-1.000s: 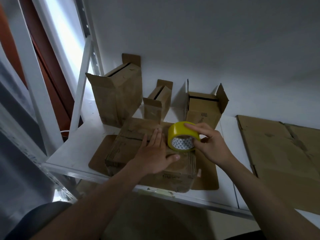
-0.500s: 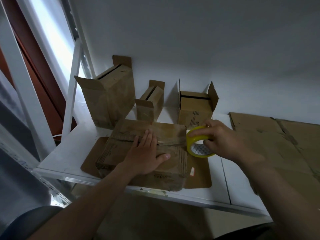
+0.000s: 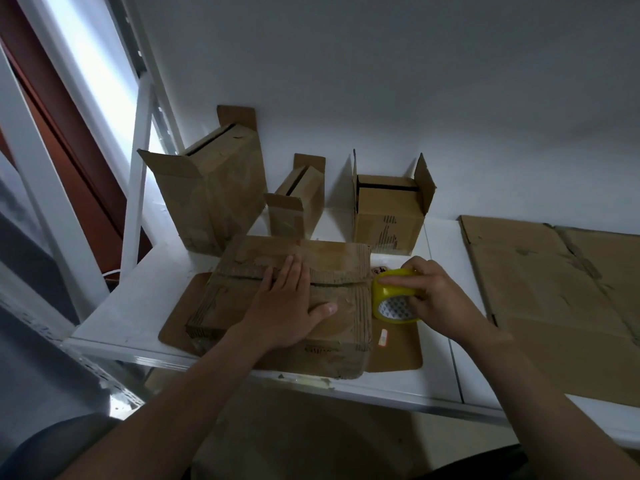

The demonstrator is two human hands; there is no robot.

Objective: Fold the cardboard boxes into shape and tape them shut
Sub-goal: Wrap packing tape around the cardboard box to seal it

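Two hands on one job. Left hand (image 3: 287,306) lies flat, fingers straight, on top of the closed box (image 3: 242,261) at the front of the shelf (image 3: 138,299). My read is that it pins the flaps down and stops the box sliding. Right hand (image 3: 440,299) grips the yellow tape roll (image 3: 388,292), fingers over the rim. The roll stands on edge just beside the box's right wall, level with the flap seam (image 3: 332,283). Likely tape is being run along the seam and over that edge; can't make out the strip itself.

The box sits on a brown board (image 3: 180,323), with a small sticker (image 3: 383,336) on the board below the roll. Behind it stand three more with top flaps up, untaped: large box (image 3: 214,202), small box (image 3: 298,206), mid box (image 3: 388,220). That back row is close to the far edge, so there's little room to push away. Flat cardboard (image 3: 554,306) lies on the right, near the right hand, which limits swing for the roll.
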